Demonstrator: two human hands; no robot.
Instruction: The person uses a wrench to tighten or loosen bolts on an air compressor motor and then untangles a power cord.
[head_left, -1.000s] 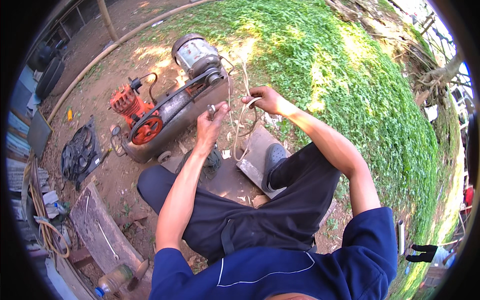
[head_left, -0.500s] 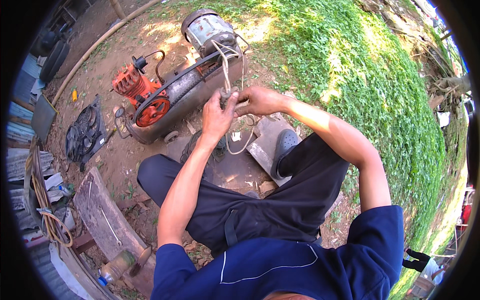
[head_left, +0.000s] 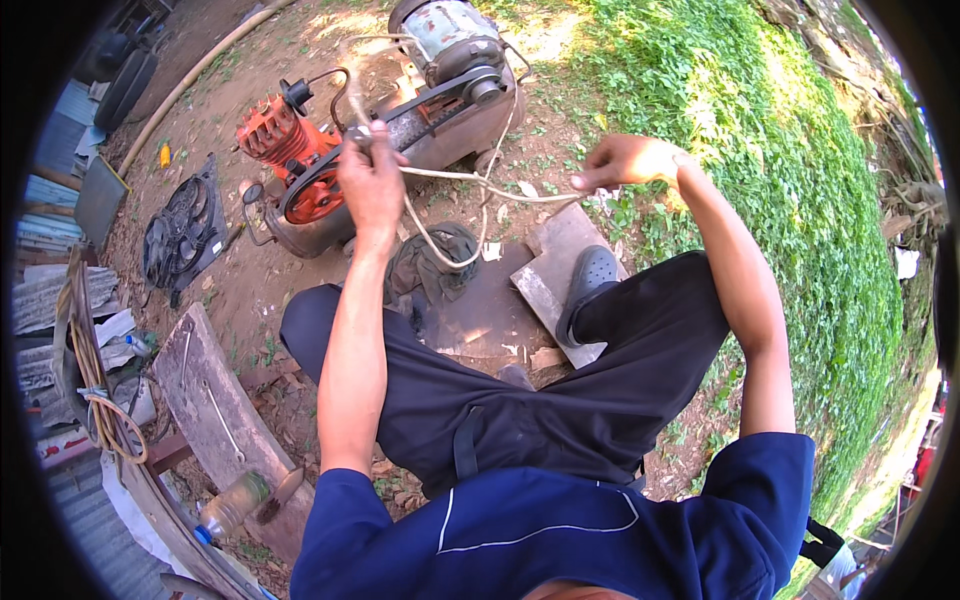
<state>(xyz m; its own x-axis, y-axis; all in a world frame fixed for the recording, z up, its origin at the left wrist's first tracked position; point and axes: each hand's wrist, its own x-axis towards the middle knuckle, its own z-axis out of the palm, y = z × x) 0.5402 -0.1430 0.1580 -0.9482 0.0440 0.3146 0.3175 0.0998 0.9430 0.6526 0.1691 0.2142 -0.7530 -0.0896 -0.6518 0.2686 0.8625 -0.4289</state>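
Observation:
A pale electrical cord point(head_left: 530, 198) is stretched between my two hands, with a slack loop hanging below. My left hand point(head_left: 370, 190) is closed around the cord and a small dark piece at its fingertips, possibly a plug; too small to be sure. Out to the right, my right hand point(head_left: 632, 163) pinches the cord between thumb and fingers. Beyond my left hand stands an air compressor with a red pump head point(head_left: 278, 135), a red pulley point(head_left: 318, 193), a drive belt and a grey motor point(head_left: 445, 40). More cord runs up to the motor.
A dark cloth point(head_left: 440, 262) lies below the cord loop. My right shoe point(head_left: 592, 280) rests on a flat board point(head_left: 545, 290). At left are a black fan unit point(head_left: 185, 225), a wooden plank point(head_left: 215, 400) with wrenches, and a plastic bottle point(head_left: 232, 507). Green plants point(head_left: 770, 220) cover the right side.
My hands have moved apart: the left one left and up, the right one out to the right. The cord, bunched between them before, is now drawn out across the gap.

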